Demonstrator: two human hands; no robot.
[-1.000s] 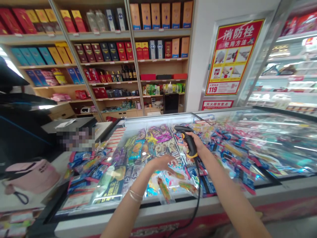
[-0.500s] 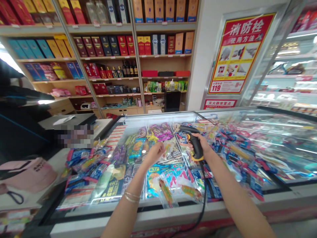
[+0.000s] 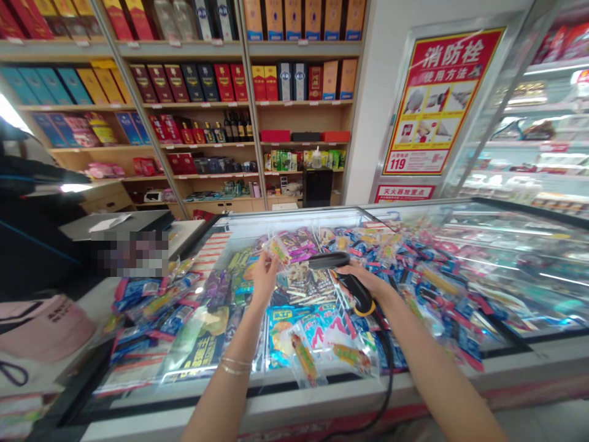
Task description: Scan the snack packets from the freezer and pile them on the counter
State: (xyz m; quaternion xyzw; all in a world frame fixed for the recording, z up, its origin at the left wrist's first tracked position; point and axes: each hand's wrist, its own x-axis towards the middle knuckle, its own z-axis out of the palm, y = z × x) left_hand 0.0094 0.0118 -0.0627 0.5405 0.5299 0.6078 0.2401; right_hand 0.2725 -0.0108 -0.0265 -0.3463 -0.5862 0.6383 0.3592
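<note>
So the left hand (image 3: pixel 265 279) has a packet (image 3: pixel 278 250) pinched up between the freezer's (image 3: pixel 285 399) near and far edges now, and the right hand (image 3: pixel 372 283), grip clamped round the scanner (image 3: pixel 353 291), has moved it closer, nose almost at the packet.

Bright, fairly even indoor light. White glare streaks over freezer glass (image 3: pixel 559 281) at right; chiller shelves (image 3: pixel 515 144) washed out, soft. Blown-out patch (image 3: pixel 9 115) far left beside dark shape (image 3: pixel 41 245). Scanner (image 3: pixel 353 290) slightly blurred. Wide-angle distortion, edges smeared. Pixelated block (image 3: pixel 138 253) left. Poster (image 3: pixel 444 101) readable.
</note>
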